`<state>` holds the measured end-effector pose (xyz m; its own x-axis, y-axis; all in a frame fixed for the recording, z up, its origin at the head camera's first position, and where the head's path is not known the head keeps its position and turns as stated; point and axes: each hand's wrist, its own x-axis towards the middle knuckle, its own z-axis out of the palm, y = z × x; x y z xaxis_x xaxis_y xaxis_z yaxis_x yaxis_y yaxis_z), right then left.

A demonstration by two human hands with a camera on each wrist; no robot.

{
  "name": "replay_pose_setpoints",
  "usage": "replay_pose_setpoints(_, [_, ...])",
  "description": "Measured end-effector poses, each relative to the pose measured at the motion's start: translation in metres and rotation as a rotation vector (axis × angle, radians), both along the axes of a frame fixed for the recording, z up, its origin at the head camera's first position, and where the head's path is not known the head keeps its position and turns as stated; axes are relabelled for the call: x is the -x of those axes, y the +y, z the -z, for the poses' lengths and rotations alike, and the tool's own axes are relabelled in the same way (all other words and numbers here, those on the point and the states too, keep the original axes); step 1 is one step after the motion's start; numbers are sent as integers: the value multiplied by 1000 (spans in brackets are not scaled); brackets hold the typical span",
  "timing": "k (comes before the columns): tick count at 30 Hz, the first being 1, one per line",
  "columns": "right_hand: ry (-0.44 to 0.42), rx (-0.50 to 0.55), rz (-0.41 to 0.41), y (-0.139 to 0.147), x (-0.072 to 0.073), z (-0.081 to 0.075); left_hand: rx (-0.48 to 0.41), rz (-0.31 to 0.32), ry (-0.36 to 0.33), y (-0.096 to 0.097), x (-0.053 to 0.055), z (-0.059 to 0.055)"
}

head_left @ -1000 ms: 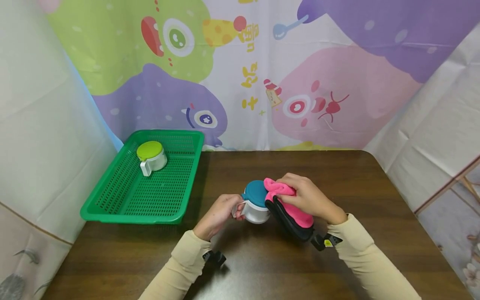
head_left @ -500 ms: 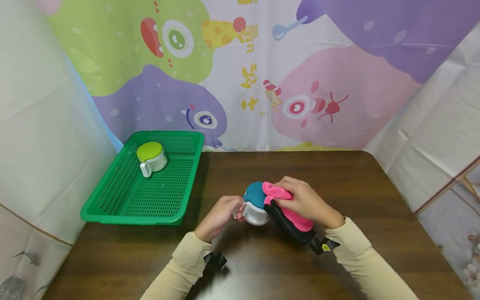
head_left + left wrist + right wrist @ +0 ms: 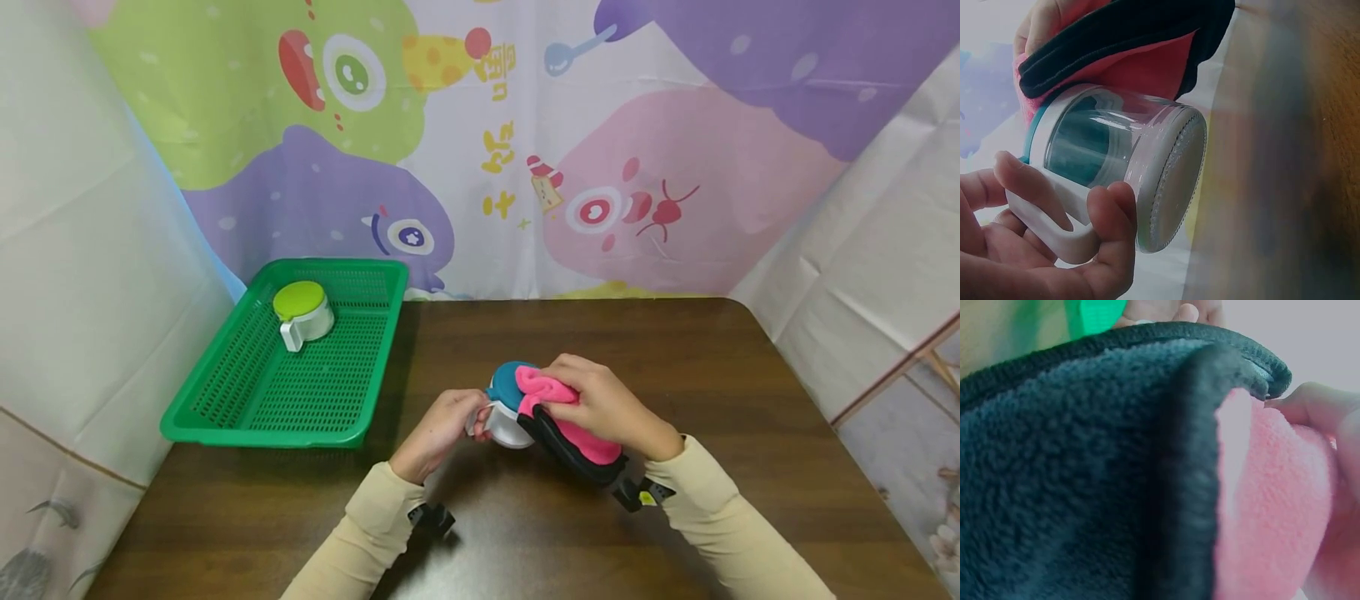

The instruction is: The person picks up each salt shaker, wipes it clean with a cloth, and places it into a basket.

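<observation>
My left hand (image 3: 442,427) grips the white handle (image 3: 1066,240) of a small glass jar (image 3: 1094,140) with a blue lid (image 3: 507,385). In the left wrist view the jar tilts, its clear ridged base turned toward the camera. My right hand (image 3: 603,404) pinches a folded cloth (image 3: 592,439), pink on one face and dark with a black border on the other. The cloth lies against the right side of the lid and jar, covering part of both. In the right wrist view the cloth's dark face (image 3: 1072,469) fills most of the picture and hides the jar.
A green perforated basket (image 3: 360,437) stands on the left of the brown wooden table (image 3: 645,333). Inside it sits a similar white jar with a lime-green lid (image 3: 300,300). A cartoon-printed curtain (image 3: 480,250) hangs behind the table, with pale cloth walls at both sides.
The right hand and the cloth have shifted slightly left, covering more of the blue lid. The left hand and the jar have stayed nearly in place.
</observation>
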<state>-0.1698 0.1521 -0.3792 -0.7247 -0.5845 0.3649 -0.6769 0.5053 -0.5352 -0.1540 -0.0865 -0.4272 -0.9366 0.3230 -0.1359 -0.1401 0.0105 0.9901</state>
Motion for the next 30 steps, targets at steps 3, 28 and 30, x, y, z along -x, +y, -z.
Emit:
replay_pose_setpoints(3, [-13,-6,-3,1,-2,-1,-8,-3,1,0,0,1])
replay_pose_setpoints(28, [-60,-22,32,19,2,-4,-83,-41,47,-9,1,0])
replay_pose_setpoints(30, [-56,-19,34,20,2,-5,-103,-38,51,-10,0,1])
